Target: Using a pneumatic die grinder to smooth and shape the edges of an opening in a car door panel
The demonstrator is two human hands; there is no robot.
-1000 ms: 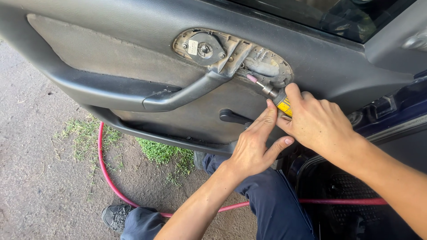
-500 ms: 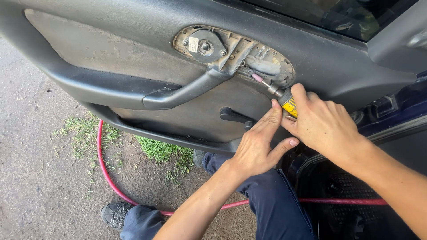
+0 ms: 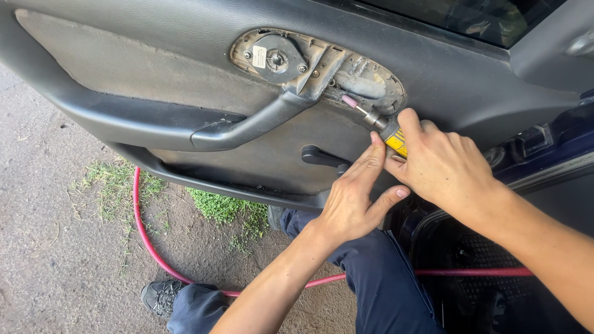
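Here your right hand [image 3: 442, 167] wraps the yellow grinder [image 3: 387, 130], right of centre, its pink tip [image 3: 349, 101] in the door panel [image 3: 185, 37] recess; your left hand [image 3: 352, 198], fingers spread, steadies it.

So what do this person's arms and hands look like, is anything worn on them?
Both are bare: the left hand and right hand wear no gloves, rings or watch, and no sleeves show on either forearm. The fingernails are short and plain. Dark navy trousers appear below.
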